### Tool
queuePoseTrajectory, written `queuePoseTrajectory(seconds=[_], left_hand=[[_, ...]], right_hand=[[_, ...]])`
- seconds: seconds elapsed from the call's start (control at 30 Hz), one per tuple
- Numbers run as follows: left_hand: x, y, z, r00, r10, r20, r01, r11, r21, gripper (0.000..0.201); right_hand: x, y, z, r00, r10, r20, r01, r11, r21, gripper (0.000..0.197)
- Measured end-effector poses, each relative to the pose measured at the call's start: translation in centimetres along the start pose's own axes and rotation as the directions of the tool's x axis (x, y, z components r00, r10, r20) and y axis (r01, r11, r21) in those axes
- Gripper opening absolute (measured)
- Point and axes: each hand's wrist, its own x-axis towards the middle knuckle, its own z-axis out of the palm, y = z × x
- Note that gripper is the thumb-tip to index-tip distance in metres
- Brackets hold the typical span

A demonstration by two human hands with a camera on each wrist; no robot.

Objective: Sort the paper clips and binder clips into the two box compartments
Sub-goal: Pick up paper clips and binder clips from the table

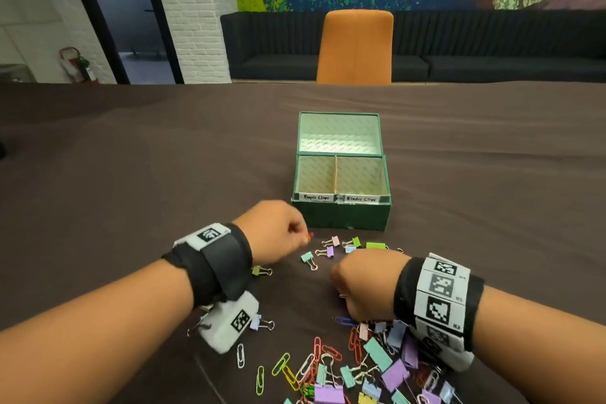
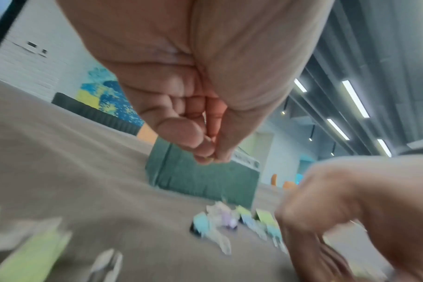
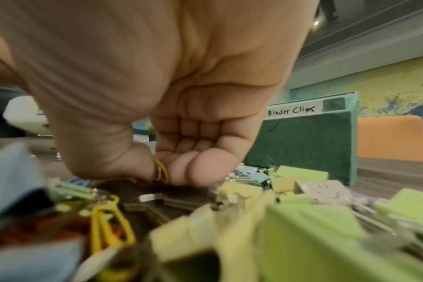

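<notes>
Our left hand [image 1: 278, 233] pinches small clips [image 1: 309, 236] near the green box [image 1: 341, 213]. Our right hand [image 3: 172, 133] pinches a yellow paper clip [image 3: 161, 171] on the bench [image 1: 131, 157].

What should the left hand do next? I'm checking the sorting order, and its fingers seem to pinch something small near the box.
Probably carry it to the left compartment, labelled Paper Clips. The left hand pinches a small red and yellow item, likely paper clips, just short of the green box, and that compartment looks open.
</notes>
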Motion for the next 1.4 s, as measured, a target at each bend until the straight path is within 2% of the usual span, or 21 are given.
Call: queuePoseTrajectory(seconds=[0.1,0.17,0.27,0.33,0.4,0.47,0.57,0.63,0.7,0.77,0.83,0.9,0.97,1.1,1.27,1.33,1.4], left_hand=[[2.9,-0.1,-1.9,0.981,-0.081,-0.175,0.060,0.990,-0.127,0.012],[4.6,0.1,-2.5,0.957,-0.125,-0.263,0.079,0.981,-0.180,0.016],[6.5,0.7,-2.3,0.955,-0.160,-0.251,0.126,0.981,-0.145,0.017],[7.1,1.2,-1.9,0.957,-0.175,-0.230,0.156,0.983,-0.101,0.017],[7.4,1.3,-1.6,0.958,-0.185,-0.220,0.170,0.982,-0.087,0.023],[7.4,1.0,-1.7,0.961,-0.174,-0.217,0.159,0.984,-0.084,0.024],[6.5,0.1,-1.8,0.950,-0.180,-0.253,0.137,0.974,-0.181,0.020],[5.2,-0.5,-1.7,0.936,-0.197,-0.291,0.123,0.959,-0.254,0.027],[3.2,-0.9,-1.6,0.938,-0.153,-0.312,0.069,0.962,-0.263,0.022],[0.6,-0.9,-1.3,0.976,-0.036,-0.215,-0.008,0.979,-0.203,0.021],[-1.7,-0.6,-1.1,0.997,0.080,0.016,-0.079,0.993,-0.087,0.028],[-4.0,0.1,-0.3,0.955,0.138,0.262,-0.150,0.988,0.029,0.029],[-5.8,0.8,0.5,0.905,0.155,0.396,-0.208,0.974,0.094,0.025],[-8.2,1.6,1.6,0.876,0.183,0.447,-0.291,0.938,0.187,0.026],[-9.9,2.2,1.8,0.878,0.223,0.424,-0.305,0.943,0.136,0.043],[-10.3,2.3,1.6,0.875,0.204,0.439,-0.285,0.950,0.126,0.046],[-10.5,2.5,1.6,0.868,0.192,0.458,-0.291,0.944,0.155,0.048]], right_hand=[[0.5,0.4,-1.8,0.985,-0.004,-0.174,0.031,0.987,0.156,0.002],[1.3,1.7,-4.0,0.954,0.073,-0.292,0.015,0.958,0.286,0.008],[3.3,4.1,-7.2,0.887,0.251,-0.388,-0.083,0.912,0.401,0.014],[5.0,5.2,-8.3,0.847,0.331,-0.416,-0.151,0.900,0.409,0.024],[6.6,5.7,-8.7,0.831,0.360,-0.425,-0.166,0.889,0.427,0.029],[7.7,5.9,-8.9,0.838,0.358,-0.413,-0.167,0.887,0.430,0.033],[8.1,6.1,-8.3,0.853,0.337,-0.398,-0.186,0.909,0.373,0.043],[7.3,6.5,-7.6,0.837,0.320,-0.445,-0.176,0.926,0.334,0.038],[5.5,6.5,-6.6,0.832,0.279,-0.480,-0.138,0.941,0.308,0.027],[3.2,5.8,-5.1,0.901,0.204,-0.384,-0.102,0.958,0.269,0.029],[1.0,4.6,-3.6,0.961,0.097,-0.259,-0.052,0.983,0.177,0.031],[-0.8,3.1,-1.7,0.989,-0.004,-0.145,0.018,0.995,0.098,0.021],[-2.0,2.0,0.0,0.994,-0.058,-0.088,0.066,0.994,0.085,0.025],[-3.1,0.8,1.9,0.993,-0.069,-0.100,0.077,0.994,0.082,0.041],[-3.9,0.5,2.1,0.973,-0.083,-0.216,0.099,0.993,0.066,0.030],[-4.4,-0.3,2.0,0.966,-0.131,-0.222,0.146,0.988,0.054,0.027],[-5.0,-1.7,2.0,0.950,-0.237,-0.203,0.247,0.969,0.025,0.029]])
